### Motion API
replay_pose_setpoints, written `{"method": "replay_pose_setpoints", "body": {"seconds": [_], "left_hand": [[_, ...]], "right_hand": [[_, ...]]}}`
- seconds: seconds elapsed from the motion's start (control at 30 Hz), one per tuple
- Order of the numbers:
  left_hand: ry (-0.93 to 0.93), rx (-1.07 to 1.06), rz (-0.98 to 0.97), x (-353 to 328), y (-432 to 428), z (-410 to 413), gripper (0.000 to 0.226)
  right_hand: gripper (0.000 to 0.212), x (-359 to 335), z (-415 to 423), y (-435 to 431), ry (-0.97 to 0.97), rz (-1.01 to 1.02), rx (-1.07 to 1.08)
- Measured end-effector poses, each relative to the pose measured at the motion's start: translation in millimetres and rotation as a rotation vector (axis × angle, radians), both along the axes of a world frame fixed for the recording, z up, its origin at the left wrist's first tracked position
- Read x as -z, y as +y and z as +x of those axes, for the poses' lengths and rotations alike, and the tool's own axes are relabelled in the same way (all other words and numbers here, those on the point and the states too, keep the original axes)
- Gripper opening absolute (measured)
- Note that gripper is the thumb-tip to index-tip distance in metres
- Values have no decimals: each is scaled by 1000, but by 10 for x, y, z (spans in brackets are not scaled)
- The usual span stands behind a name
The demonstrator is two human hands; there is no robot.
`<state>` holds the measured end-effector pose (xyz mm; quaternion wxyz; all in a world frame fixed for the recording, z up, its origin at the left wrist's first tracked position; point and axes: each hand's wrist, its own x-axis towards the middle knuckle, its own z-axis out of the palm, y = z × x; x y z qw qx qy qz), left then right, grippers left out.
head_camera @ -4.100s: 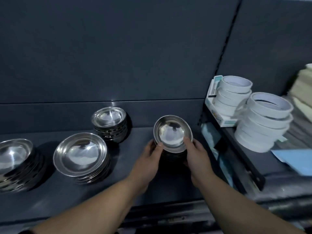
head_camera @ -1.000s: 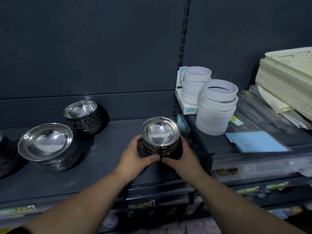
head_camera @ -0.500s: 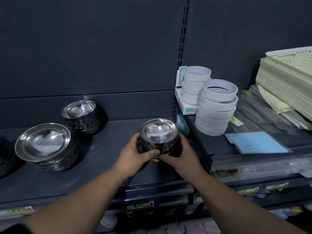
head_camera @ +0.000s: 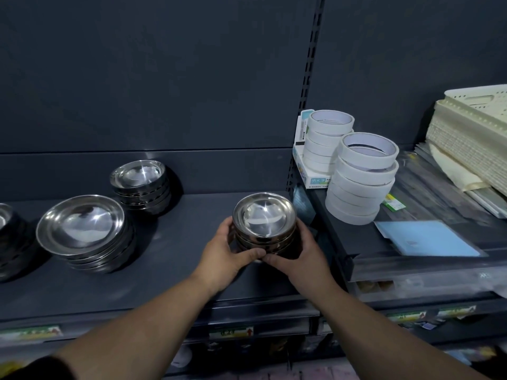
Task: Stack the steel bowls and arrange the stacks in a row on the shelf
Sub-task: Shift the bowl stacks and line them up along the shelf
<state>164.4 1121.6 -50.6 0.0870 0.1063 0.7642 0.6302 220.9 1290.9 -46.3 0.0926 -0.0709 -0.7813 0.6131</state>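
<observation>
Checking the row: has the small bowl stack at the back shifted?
No: the back stack still stands against the back panel, left of the slotted upright.

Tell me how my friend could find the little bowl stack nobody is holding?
Start at the dark shelf left of the white tape rolls. The small untouched stack sits furthest back, near the rear wall. It is narrower than the wide stack, and nothing touches it, unlike the held stack.
</observation>
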Motion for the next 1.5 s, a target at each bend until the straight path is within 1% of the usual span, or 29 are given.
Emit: {"method": "replay_pose_setpoints", "body": {"seconds": [0.13,0.23,0.37,0.5,0.6,0.67,0.77,0.9,0.97,1.0,1.1,1.17,1.2,1.27,1.33,1.5], "left_hand": [[-2,-11,15,0,-44,22,79],[1,-42,27,-15,-148,40,82],[13,-78,45,-76,-409,71,84],[10,-126,33,-99,-760,90,92],[18,-155,22,-86,-990,74,84],[14,-152,18,-84,-1107,26,83],[-13,-130,14,-57,-1236,-66,91],[-44,-82,46,10,-1300,-159,81],[-58,-38,69,29,-1311,-173,80],[-65,-24,81,40,-1320,-172,85],[-103,-32,99,74,-1362,-148,115],[-122,-27,81,96,-1374,-135,121],[-130,-22,67,107,-1368,-132,116],[-121,-17,56,120,-1336,-133,97],[-108,-24,57,135,-1301,-139,85],[-110,-17,71,179,-1229,-149,83]], "right_hand": [[91,-11,4,-52,-4,11,21],[87,-25,-2,-143,13,10,14],[90,-52,-55,-350,26,5,-10],[89,-27,-145,-623,10,-9,-66],[90,1,-216,-848,0,-8,-103],[92,12,-266,-980,-10,-12,-117],[91,28,-320,-1119,-22,-29,-115],[89,40,-333,-1180,-18,-38,-81],[93,51,-315,-1162,-32,-22,-82],[97,61,-306,-1147,-46,-5,-81],[108,95,-303,-1080,-83,50,-73],[110,90,-316,-1047,-103,67,-80],[109,92,-330,-1033,-110,75,-87],[97,111,-365,-1017,-113,87,-99],[88,129,-383,-1007,-101,92,-98],[87,140,-346,-926,-85,65,-71]]}}
